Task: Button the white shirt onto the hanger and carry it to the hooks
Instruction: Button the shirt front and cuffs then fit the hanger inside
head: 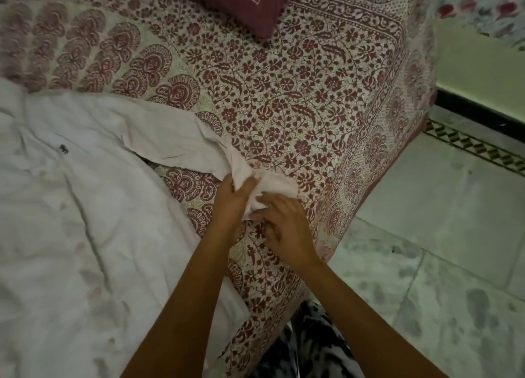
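The white shirt lies spread flat on the bed, front up, with a small dark logo on the chest. One sleeve stretches to the right across the bedspread and ends in a bunched cuff. My left hand grips that cuff from the left side. My right hand rests on the cuff from the right, fingers curled over the cloth. No hanger and no hooks are visible.
A maroon floral bedspread covers the bed, with a maroon pillow at the top. The bed's corner is just right of my hands. Pale tiled floor with a dark patterned border lies to the right.
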Motion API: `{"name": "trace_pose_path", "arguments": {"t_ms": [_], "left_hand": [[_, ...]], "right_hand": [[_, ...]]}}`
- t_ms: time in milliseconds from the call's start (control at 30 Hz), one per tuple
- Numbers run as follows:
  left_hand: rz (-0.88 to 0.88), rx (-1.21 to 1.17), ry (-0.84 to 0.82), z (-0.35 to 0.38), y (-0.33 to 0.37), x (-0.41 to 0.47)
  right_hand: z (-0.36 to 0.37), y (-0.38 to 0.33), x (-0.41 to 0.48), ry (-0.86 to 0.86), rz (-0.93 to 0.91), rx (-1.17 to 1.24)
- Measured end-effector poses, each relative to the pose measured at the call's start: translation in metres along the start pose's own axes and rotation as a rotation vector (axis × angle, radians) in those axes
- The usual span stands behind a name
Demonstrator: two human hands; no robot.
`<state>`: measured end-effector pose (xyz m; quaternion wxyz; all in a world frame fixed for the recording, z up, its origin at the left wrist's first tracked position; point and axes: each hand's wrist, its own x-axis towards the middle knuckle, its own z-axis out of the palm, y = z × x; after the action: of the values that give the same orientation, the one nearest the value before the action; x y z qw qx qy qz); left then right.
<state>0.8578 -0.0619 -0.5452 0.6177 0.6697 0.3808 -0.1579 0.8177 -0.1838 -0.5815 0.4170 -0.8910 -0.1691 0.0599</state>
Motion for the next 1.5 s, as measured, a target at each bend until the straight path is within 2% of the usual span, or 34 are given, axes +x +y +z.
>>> {"name": "trace_pose_path", "arguments": {"t_ms": [67,167,233,367,467,633,700,800,933,1167,1200,1267,1367,1500], "left_hand": [[0.006,0.017,0.047,-0.008,-0.012,-0.007],[-0.015,-0.042,0.119,-0.019,-0.027,-0.016],[0.027,-0.016,0.135,-0.024,-0.033,-0.023],[0.169,0.166,0.098,-0.035,-0.045,-0.038],[0.211,0.255,0.184,-0.042,-0.046,-0.044],[0.407,0.212,0.36,-0.057,-0.042,-0.054],[0.507,0.247,0.356,-0.062,-0.042,-0.054],[0.61,0.376,0.257,-0.062,-0.046,-0.048],[0.573,0.508,0.101,-0.059,-0.054,-0.042],[0.463,0.54,0.113,-0.061,-0.064,-0.044],[0.453,0.525,0.107,-0.061,-0.064,-0.043],[0.437,0.479,0.09,-0.061,-0.064,-0.042],[0.368,0.407,0.069,-0.062,-0.061,-0.04],[0.341,0.392,0.046,-0.065,-0.059,-0.037]], "right_hand": [[0.006,0.0,-0.011,0.016,0.081,0.077],[0.004,-0.006,-0.019,0.185,0.28,0.17],[0.001,-0.01,-0.019,0.275,0.42,0.126],[0.005,-0.007,-0.006,0.152,0.687,0.103],[0.008,-0.006,0.004,0.156,0.628,0.093],[0.008,-0.025,0.002,0.271,0.446,-0.007],[0.01,-0.035,-0.008,0.282,0.369,-0.033],[0.017,-0.044,-0.02,0.235,0.352,0.028],[0.034,-0.046,-0.031,0.232,0.539,0.22],[0.045,-0.055,-0.021,0.586,1.129,0.774],[0.046,-0.055,-0.016,0.599,1.22,0.891],[0.043,-0.06,-0.008,0.478,1.33,1.087],[0.035,-0.069,-0.004,0.244,1.365,1.096],[0.028,-0.067,-0.007,0.308,1.165,0.949]]}}
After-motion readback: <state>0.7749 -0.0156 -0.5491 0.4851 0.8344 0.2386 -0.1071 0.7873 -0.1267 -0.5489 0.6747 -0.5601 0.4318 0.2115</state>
